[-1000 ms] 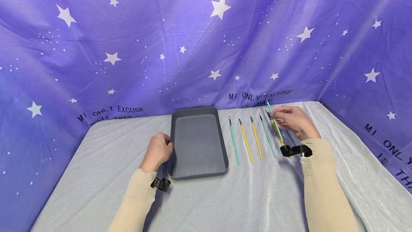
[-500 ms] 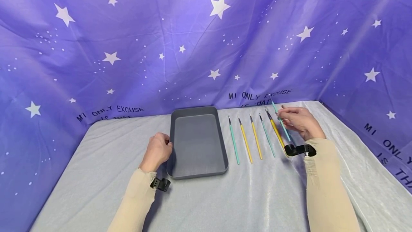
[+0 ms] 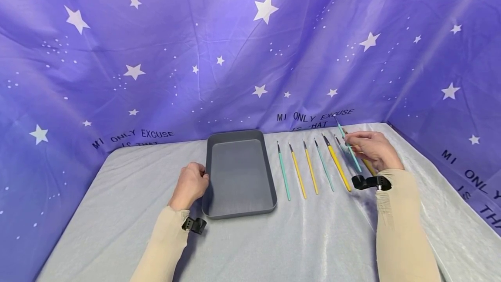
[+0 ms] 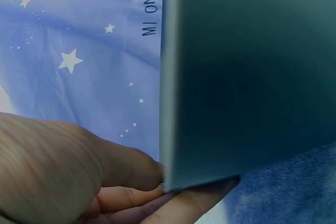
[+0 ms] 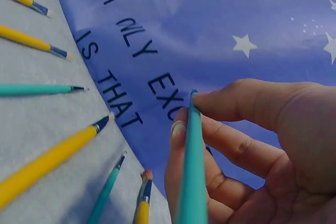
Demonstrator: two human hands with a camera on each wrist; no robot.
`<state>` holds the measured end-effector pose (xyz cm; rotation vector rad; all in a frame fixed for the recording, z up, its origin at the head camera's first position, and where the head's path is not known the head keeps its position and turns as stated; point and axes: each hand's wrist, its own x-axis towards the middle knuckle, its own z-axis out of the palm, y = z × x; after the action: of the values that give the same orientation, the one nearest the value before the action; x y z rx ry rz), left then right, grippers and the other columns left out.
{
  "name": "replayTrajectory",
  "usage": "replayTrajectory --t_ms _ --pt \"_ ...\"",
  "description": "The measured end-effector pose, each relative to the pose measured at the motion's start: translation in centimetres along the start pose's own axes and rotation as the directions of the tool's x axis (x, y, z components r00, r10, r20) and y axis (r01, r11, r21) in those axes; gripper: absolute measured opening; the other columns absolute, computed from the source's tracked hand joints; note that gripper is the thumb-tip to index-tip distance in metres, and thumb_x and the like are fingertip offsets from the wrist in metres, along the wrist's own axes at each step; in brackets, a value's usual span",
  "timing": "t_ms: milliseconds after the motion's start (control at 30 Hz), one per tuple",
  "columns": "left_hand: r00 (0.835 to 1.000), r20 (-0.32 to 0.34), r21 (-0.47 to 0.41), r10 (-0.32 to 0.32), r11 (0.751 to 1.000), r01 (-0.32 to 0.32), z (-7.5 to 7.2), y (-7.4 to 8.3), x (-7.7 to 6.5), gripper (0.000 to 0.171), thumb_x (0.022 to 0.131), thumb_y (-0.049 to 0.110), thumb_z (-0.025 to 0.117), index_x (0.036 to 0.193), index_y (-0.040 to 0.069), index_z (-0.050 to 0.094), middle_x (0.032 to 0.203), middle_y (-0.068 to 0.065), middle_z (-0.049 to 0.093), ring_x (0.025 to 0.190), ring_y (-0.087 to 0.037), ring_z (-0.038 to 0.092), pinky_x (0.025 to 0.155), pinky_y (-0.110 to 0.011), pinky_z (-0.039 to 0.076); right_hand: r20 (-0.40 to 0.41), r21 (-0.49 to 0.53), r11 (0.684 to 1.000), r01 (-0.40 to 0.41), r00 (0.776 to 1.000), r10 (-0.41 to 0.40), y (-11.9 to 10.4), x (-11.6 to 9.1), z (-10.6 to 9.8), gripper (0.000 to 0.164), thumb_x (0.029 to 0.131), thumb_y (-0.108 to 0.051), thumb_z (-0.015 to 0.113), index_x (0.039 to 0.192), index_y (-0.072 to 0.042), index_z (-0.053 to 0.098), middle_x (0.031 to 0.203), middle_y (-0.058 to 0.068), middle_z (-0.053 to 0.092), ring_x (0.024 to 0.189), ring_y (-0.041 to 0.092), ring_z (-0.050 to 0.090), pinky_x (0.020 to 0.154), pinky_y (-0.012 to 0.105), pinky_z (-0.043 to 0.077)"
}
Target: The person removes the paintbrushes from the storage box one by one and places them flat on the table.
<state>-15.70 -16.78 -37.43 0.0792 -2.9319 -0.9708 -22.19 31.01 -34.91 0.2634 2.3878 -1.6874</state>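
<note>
A grey rectangular tray [image 3: 238, 182] lies on the cloth-covered table. My left hand [image 3: 190, 185] grips its left edge; in the left wrist view the thumb presses the tray's side [image 4: 169, 103] while fingers reach under it. Between thumb and fingers of my right hand [image 3: 373, 150] is a teal paintbrush [image 5: 193, 166], tilted with its bristle end up and away. It is raised over the right end of a brush row, between a thick yellow paintbrush [image 3: 337, 164] and another yellow paintbrush [image 3: 369, 167]. A second teal paintbrush [image 5: 108, 190] lies beneath, partly hidden in the head view.
Left of the thick brush, several more paintbrushes lie side by side, including a teal one [image 3: 283, 173], a yellow one [image 3: 298, 173] and another teal one [image 3: 324, 166]. A purple star-printed curtain [image 3: 235, 34] hangs behind and beside the table [image 3: 250, 251].
My right hand has shifted right with the teal paintbrush, uncovering the thick yellow brush and part of those beyond it. The left hand keeps its hold on the tray.
</note>
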Motion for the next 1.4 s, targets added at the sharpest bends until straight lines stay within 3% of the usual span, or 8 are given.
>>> replayTrajectory --t_ms 133,433,600,833,1033,1167,1400 --pt "1.000 0.002 -0.002 0.000 1.000 0.001 0.0 0.0 0.0 0.039 0.092 0.001 0.057 0.058 0.013 0.042 0.052 0.002 0.041 0.049 -0.015 0.045 0.049 -0.026 0.036 -0.010 0.000 1.000 -0.002 1.000 0.002 0.6 0.1 -0.6 0.005 0.099 -0.034 0.066 0.100 -0.033 0.071 0.086 -0.025 0.065 0.078 -0.003 0.059 0.074 0.020 0.056" --pt "1.000 0.007 -0.006 -0.007 1.000 0.007 -0.2 -0.1 -0.1 0.037 0.093 0.001 0.056 0.059 0.012 0.044 0.053 0.001 0.042 0.050 -0.014 0.045 0.049 -0.026 0.035 -0.034 0.034 0.999 -0.029 0.999 0.030 1.0 0.1 -1.6 0.019 0.099 -0.030 0.067 0.085 -0.042 0.072 0.085 -0.028 0.067 0.079 -0.004 0.060 0.074 0.018 0.055" --pt "1.000 0.013 -0.005 -0.009 1.000 0.009 -0.2 -0.1 -0.1 0.040 0.093 0.001 0.056 0.059 0.013 0.039 0.053 0.001 0.039 0.049 -0.014 0.044 0.048 -0.025 0.034 -0.058 0.064 0.997 -0.034 0.998 0.037 1.5 0.1 -2.2 0.025 0.098 -0.026 0.068 0.080 -0.043 0.073 0.082 -0.027 0.068 0.076 -0.005 0.061 0.071 0.019 0.055" --pt "1.000 0.004 -0.002 0.011 1.000 -0.011 0.0 -0.1 -0.1 0.040 0.092 0.001 0.057 0.058 0.013 0.040 0.052 0.002 0.040 0.049 -0.014 0.044 0.048 -0.026 0.035 -0.106 0.034 0.999 -0.038 0.994 0.041 2.3 0.0 -3.5 0.025 0.099 -0.032 0.067 0.079 -0.047 0.072 0.081 -0.028 0.066 0.073 -0.003 0.059 0.065 0.019 0.054" --pt "1.000 0.001 -0.001 0.017 1.000 -0.017 0.0 -0.1 -0.1 0.041 0.092 0.001 0.057 0.058 0.013 0.039 0.052 0.002 0.040 0.048 -0.014 0.044 0.047 -0.025 0.034 -0.115 0.031 0.999 -0.015 0.993 0.018 2.6 0.2 -4.0 0.034 0.101 -0.025 0.063 0.076 -0.045 0.072 0.075 -0.024 0.066 0.062 -0.003 0.055 0.056 0.018 0.050" --pt "1.000 0.002 -0.005 0.016 1.000 -0.016 0.1 -0.1 -0.1 0.041 0.092 0.000 0.057 0.058 0.013 0.039 0.051 0.002 0.039 0.047 -0.014 0.044 0.047 -0.025 0.034 -0.170 -0.006 1.000 -0.012 0.985 0.011 2.9 0.3 -4.3 0.035 0.100 -0.027 0.065 0.072 -0.047 0.070 0.071 -0.024 0.065 0.061 -0.004 0.055 0.056 0.018 0.049" --pt "1.000 0.003 -0.005 0.011 1.000 -0.011 0.1 -0.1 -0.1 0.041 0.092 0.001 0.056 0.058 0.013 0.039 0.051 0.002 0.039 0.047 -0.014 0.044 0.048 -0.025 0.035 -0.256 -0.154 0.984 -0.085 0.966 0.043 3.6 1.1 -5.0 0.034 0.097 -0.036 0.067 0.067 -0.052 0.065 0.062 -0.022 0.059 0.053 -0.001 0.046 0.050 0.024 0.041"
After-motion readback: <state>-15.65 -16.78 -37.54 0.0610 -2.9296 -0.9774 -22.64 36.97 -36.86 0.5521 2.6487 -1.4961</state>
